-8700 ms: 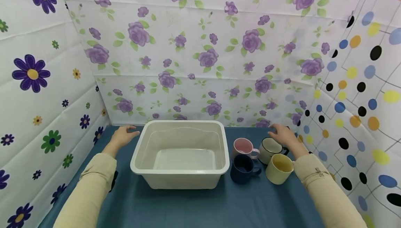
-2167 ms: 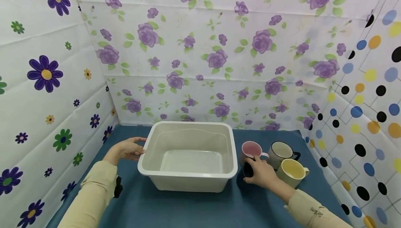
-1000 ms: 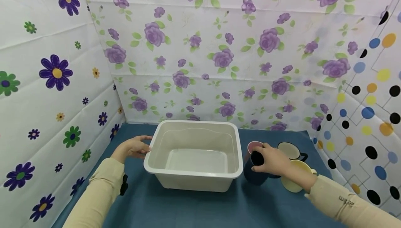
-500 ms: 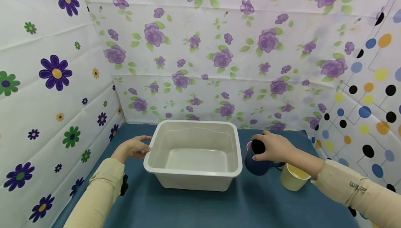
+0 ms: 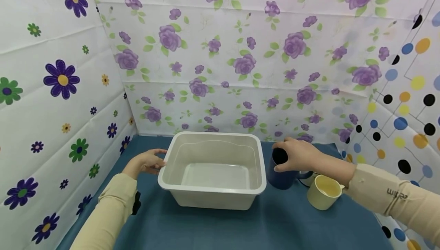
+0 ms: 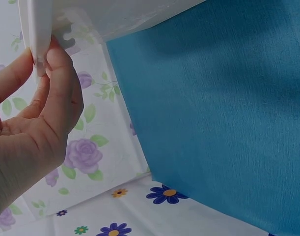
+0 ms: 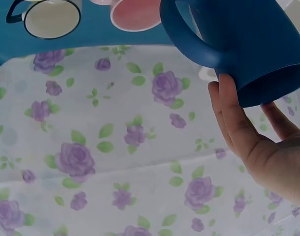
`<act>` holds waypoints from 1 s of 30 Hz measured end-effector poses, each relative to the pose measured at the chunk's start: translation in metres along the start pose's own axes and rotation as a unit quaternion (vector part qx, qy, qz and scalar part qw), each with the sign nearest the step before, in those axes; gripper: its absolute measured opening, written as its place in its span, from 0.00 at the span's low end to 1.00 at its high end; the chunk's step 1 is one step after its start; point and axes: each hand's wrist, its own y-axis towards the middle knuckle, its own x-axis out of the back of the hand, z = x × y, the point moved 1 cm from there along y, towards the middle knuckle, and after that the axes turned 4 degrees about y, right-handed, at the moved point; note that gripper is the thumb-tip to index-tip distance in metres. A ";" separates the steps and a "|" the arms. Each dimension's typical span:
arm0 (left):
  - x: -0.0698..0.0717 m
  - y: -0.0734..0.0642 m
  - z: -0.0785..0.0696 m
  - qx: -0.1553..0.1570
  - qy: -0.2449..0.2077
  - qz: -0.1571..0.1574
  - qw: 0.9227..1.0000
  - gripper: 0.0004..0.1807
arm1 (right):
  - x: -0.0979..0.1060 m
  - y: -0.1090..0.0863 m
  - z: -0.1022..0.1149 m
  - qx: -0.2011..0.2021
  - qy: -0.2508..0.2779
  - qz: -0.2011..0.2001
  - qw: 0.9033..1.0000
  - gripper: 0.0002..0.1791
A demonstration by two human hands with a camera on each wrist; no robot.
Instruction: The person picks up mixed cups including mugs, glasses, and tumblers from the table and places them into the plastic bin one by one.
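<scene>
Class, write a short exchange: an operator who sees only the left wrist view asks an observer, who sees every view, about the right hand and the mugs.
Operator: I see the left hand holding the white tub by its rim. What is the right hand doing?
Observer: The right hand grips a dark blue mug near its mouth.
Operator: Any other mugs?
Observer: Three: a yellow mug, a pink mug and a cream mug with a dark rim.

Dark blue mug (image 5: 282, 179), held by its rim, beside off-white basin (image 5: 214, 199)
</scene>
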 end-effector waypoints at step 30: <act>0.001 0.001 0.002 0.006 0.006 -0.018 1.000 0.33 | 0.008 0.047 0.052 0.039 -0.022 0.029 0.999 0.32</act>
